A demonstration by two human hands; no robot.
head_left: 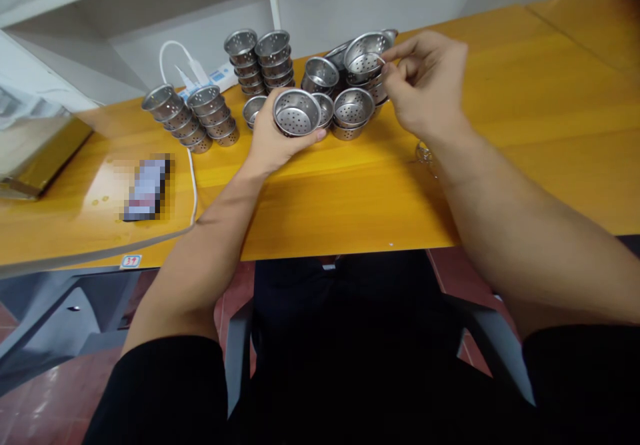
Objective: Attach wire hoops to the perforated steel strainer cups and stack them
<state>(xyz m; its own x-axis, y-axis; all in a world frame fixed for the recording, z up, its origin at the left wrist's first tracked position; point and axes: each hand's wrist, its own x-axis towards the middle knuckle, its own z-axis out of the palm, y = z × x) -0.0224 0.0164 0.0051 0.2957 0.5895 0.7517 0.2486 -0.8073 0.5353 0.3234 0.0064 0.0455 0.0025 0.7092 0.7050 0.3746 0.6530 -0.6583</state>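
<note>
My left hand is wrapped around a perforated metal strainer cup, its open top tilted toward me. Farther right, my right hand is closed in a pinch on a thin, bright piece of wire. Its fingertips are at the right rim of a larger-looking strainer cup, which rests on other cups. Whether they also touch that rim is hard to see. Between the hands sits a short stack of strainer cups. Some cups behind my left hand are partly hidden.
Tall stacks of strainer cups stand at the back, with more stacks to the left. A blurred-out phone, a white cable and a power strip lie leftward. Tangled wire pieces lie below my right wrist.
</note>
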